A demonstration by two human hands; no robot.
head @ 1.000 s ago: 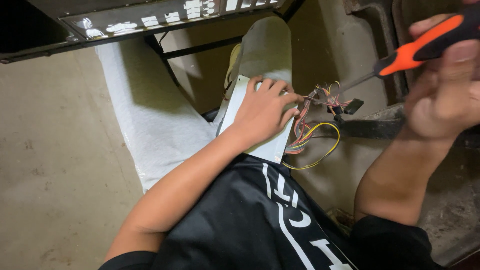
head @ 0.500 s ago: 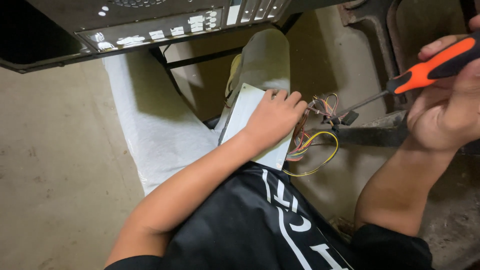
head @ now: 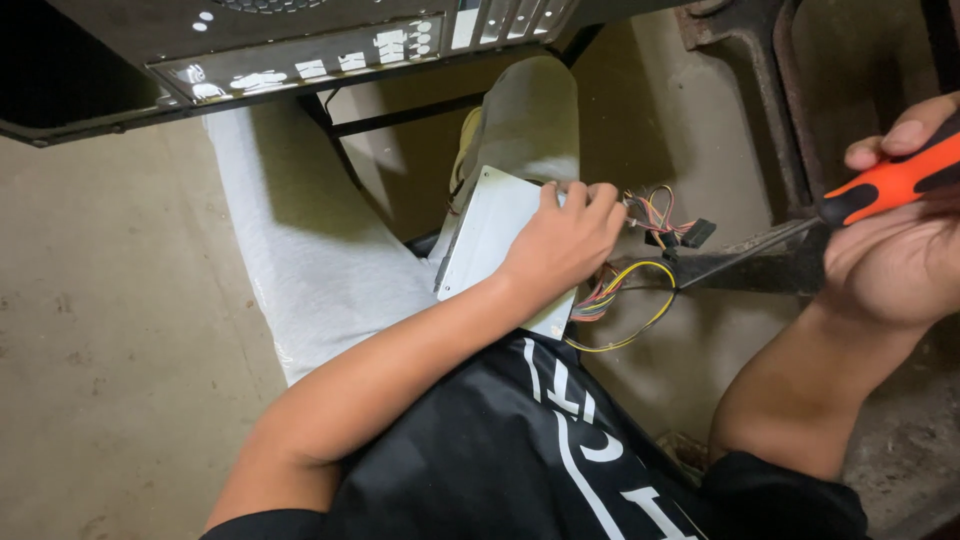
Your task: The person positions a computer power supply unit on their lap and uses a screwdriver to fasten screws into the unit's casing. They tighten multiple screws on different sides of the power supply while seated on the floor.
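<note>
Left hand (head: pixel 560 245) pressed flat on grey metal box (head: pixel 490 240) resting on lap, fingers spread, not curled round it. Right hand (head: pixel 890 265) clamped on orange-handled screwdriver (head: pixel 885 185), tip near loose wire bundle (head: pixel 640 265). Box looks pulled free of dark computer case (head: pixel 300 50) beyond; casing shut, coloured wires trailing out, 1 black plug dangling; opening it looks undone

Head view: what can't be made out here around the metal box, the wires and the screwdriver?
- Screwdriver: the tip is lost against dark metal; the handle end is cut off by the right edge.
- Right hand: partly cut off by the right edge.
- Metal box: the left hand covers its wire-side end, so where the wires enter is hidden.
- Black connector: too small to read its pins.
- Computer case: cut off by the top edge.
</note>
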